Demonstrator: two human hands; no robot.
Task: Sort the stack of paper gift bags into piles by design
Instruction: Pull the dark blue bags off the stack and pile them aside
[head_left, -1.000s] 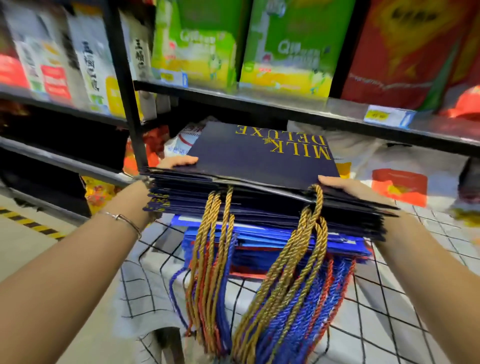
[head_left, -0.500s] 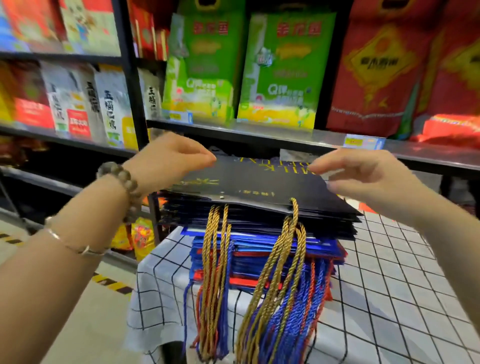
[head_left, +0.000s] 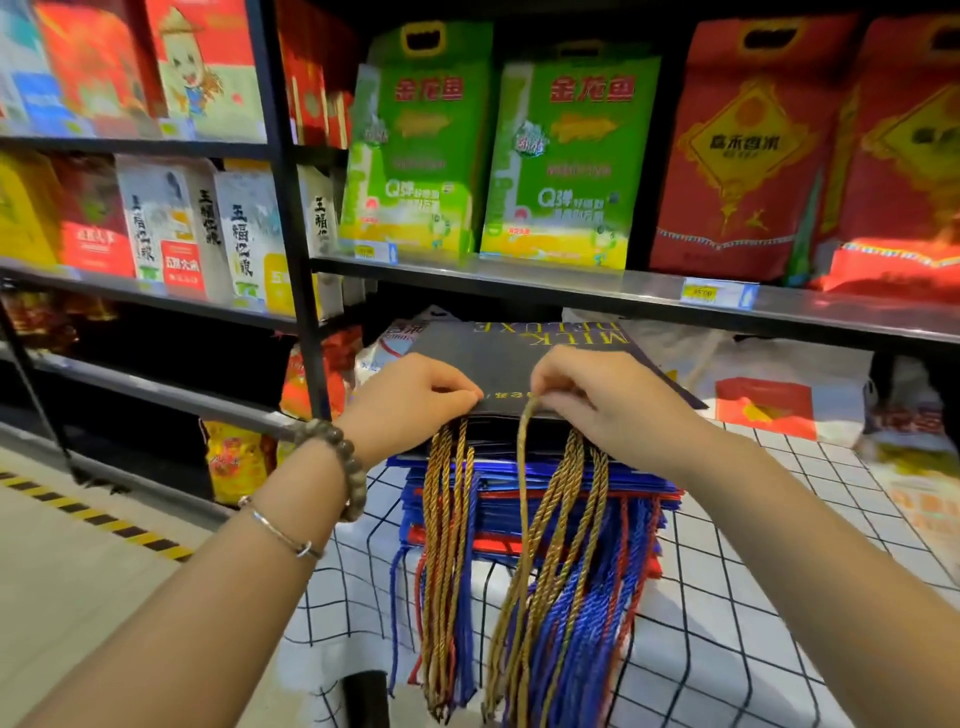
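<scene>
A stack of flat paper gift bags lies on a table with a white grid-pattern cloth. Dark navy bags with gold "MILK DELUXE" lettering form the top layers, with brighter blue and red bags underneath. Gold, blue and red rope handles hang over the near edge. My left hand pinches the near edge of the top navy bag. My right hand pinches the same edge, with a gold rope handle under its fingertips.
Black metal shelves with green, red and white product bags stand right behind the table. White and red bags lie on the table's far right. The floor with a yellow-black stripe lies to the left.
Both hands moved from the stack's sides to its near edge and closed in toward the middle. The view rose, showing more of the shelves.
</scene>
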